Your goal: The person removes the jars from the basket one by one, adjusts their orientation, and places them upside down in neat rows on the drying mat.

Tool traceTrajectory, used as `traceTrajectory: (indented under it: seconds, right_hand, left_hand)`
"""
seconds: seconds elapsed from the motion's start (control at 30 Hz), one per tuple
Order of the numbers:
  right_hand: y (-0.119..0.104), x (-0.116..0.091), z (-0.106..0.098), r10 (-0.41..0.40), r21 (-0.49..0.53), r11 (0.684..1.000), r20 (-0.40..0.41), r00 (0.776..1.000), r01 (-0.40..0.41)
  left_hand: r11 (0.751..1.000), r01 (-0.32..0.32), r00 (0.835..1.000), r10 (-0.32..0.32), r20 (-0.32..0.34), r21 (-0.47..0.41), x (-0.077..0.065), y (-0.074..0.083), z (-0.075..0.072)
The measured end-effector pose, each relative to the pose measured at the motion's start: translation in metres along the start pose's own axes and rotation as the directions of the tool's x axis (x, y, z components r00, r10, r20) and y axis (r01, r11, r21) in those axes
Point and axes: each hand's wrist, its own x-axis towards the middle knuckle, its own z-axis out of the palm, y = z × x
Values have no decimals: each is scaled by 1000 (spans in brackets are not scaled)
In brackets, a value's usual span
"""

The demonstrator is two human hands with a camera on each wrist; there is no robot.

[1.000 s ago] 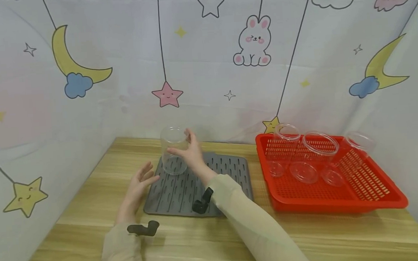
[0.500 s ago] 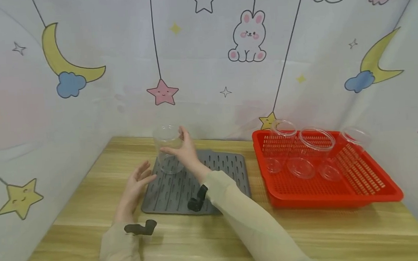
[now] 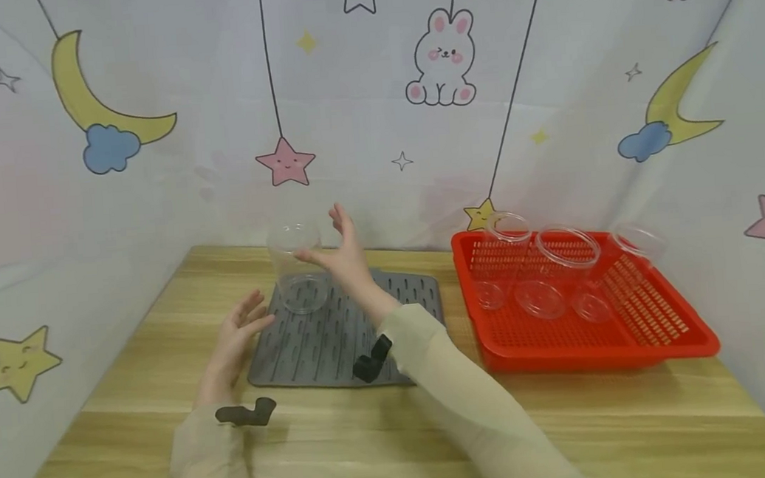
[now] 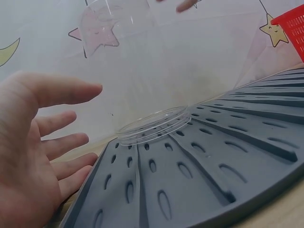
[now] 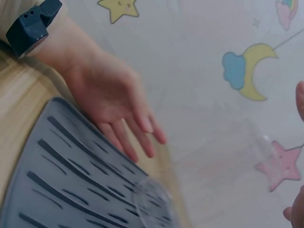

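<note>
I see the clear plastic cup standing on the gray ribbed mat, near its far left corner. The right hand is spread beside it, grip released; the left hand is by the mat's left edge, fingers free. Three clear cups stand in the red basket.

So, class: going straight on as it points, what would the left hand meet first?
The left hand would probably meet the cup on the mat, though depth is unclear.
</note>
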Motion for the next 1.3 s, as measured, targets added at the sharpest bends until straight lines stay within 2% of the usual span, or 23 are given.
traceTrajectory:
  seconds: [0.17, 0.37, 0.53, 0.7, 0.9, 1.0, 1.13, 1.3]
  right_hand:
    - [-18, -9, -28, -151, -13, 988, -18, 988, 151]
    - [-38, -26, -66, -352, -95, 934, -68, 933, 345]
    - [-50, -42, -107, -418, -171, 901, -105, 902, 398]
    - [-52, -56, -156, -432, -285, 884, -202, 879, 369]
    - [-52, -73, -220, -399, -365, 890, -337, 853, 272]
    - [-51, -80, -249, -382, -395, 893, -413, 827, 215]
    - [-46, -89, -288, -319, -378, 918, -518, 793, 123]
    - [-36, -99, -328, -224, -309, 951, -644, 731, 19]
  left_hand:
    - [1000, -16, 1000, 16, 8, -7, 2, -1, 0]
    - [1000, -23, 999, 23, 23, 13, 4, -4, -2]
    - [1000, -20, 999, 19, 31, 23, 5, -4, -2]
    - [999, -11, 999, 9, 41, 39, 5, -7, -1]
    - [999, -15, 999, 13, 31, 41, 4, -8, -1]
    - [999, -10, 1000, 9, 25, 41, 3, -7, -1]
    - [999, -8, 1000, 7, 26, 48, 4, -7, -1]
    - [998, -15, 1000, 13, 27, 64, 6, -8, 1]
